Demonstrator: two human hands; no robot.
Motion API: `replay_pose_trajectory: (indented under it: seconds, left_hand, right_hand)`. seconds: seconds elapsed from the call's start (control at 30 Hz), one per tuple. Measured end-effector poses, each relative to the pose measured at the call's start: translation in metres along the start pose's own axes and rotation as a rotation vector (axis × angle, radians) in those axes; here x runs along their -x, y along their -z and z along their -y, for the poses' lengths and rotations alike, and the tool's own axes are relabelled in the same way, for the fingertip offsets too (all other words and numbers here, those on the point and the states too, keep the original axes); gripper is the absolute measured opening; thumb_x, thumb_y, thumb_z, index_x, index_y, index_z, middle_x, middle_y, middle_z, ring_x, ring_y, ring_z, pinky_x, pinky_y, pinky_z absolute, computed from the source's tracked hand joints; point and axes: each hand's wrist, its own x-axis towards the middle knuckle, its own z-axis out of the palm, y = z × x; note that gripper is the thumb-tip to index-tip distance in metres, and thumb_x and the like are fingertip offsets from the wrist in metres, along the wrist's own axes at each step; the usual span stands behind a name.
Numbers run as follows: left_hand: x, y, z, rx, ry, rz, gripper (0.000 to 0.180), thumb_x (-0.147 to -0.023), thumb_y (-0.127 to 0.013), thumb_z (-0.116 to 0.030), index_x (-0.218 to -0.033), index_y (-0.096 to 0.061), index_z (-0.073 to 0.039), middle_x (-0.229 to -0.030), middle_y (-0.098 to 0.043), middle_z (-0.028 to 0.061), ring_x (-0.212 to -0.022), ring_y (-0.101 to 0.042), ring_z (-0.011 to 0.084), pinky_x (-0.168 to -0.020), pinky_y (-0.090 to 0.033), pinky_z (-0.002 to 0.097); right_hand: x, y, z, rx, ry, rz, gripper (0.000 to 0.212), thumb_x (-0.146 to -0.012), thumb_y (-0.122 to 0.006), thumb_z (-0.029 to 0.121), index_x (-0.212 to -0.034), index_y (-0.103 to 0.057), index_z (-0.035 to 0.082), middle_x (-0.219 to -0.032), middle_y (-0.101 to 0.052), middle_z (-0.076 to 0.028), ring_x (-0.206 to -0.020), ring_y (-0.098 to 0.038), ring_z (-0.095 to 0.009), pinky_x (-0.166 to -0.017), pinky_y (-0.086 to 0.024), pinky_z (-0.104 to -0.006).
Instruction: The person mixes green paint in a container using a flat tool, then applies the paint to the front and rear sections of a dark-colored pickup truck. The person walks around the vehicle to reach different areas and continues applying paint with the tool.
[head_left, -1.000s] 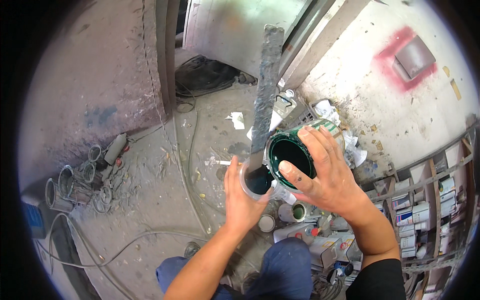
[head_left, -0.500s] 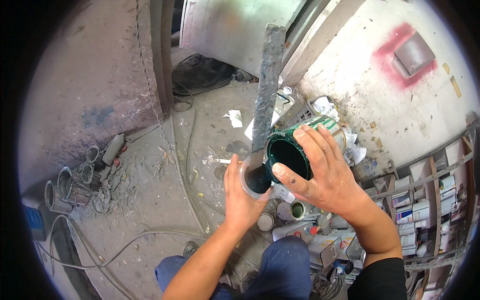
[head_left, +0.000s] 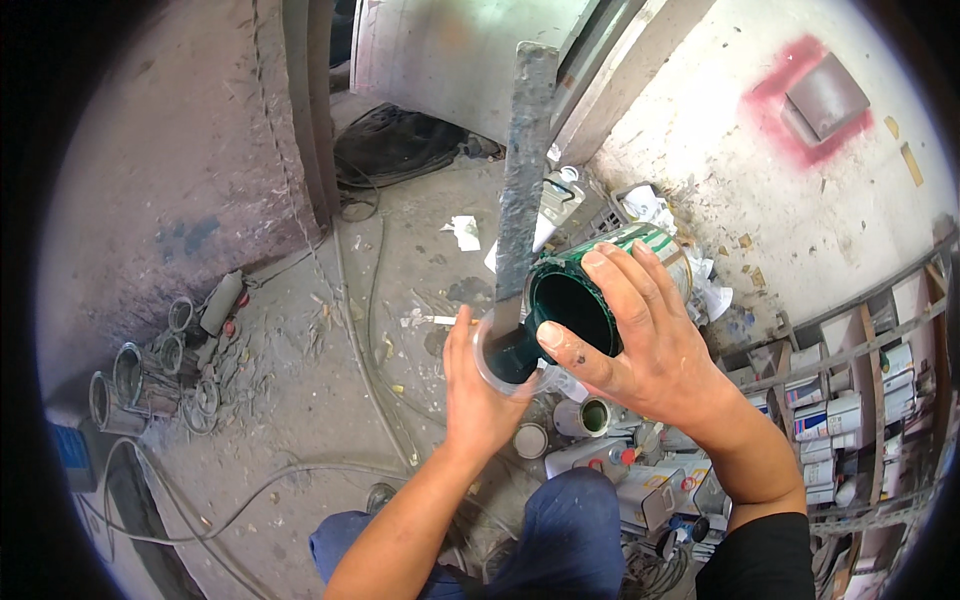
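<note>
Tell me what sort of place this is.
Likely a paint-mixing corner of a workshop: dark green, paint-like liquid in a plastic cup, containers crowding the shelves, and red spray-like marks on the wall.

A long, paint-crusted grey bar (head_left: 522,170) and a tilted, green-smeared cylindrical can (head_left: 570,300) partly obstruct the translucent plastic cup (head_left: 483,364). Clearance exists left of the bar's upper part.

Glare on right-hand wall (head_left: 672,135), black fisheye corners
</note>
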Motion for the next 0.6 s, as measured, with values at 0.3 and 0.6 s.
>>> replay_pose_trajectory:
  seconds: [0.3, 0.6]
  left_hand:
    - [-0.0025, -0.0023, 0.0016, -0.019, -0.005, 0.003, 0.083, -0.069, -0.086, -0.021, -0.136, -0.043, 0.004, -0.149, -0.034, 0.0298, -0.135, -0.039, 0.0426, -0.111, -0.036, 0.0464]
    - [-0.0040, -0.0016, 0.0025, -0.010, 0.011, 0.008, 0.083, -0.070, -0.086, -0.022, -0.137, -0.043, 0.000, -0.148, -0.035, 0.0295, -0.136, -0.039, 0.0426, -0.112, -0.033, 0.0477]
  right_hand:
    - [-0.0007, -0.0008, -0.0016, -0.002, -0.015, 0.007, 0.060, -0.088, -0.058, 0.014, -0.143, -0.042, 0.031, -0.131, -0.045, -0.023, -0.120, -0.051, -0.041, -0.102, -0.040, -0.0605]
    - [-0.0017, -0.0029, -0.0077, -0.216, -0.132, -0.066, 0.106, -0.049, -0.090, 0.014, -0.144, -0.042, 0.025, -0.132, -0.043, -0.022, -0.117, -0.051, -0.043, -0.098, -0.044, -0.0575]
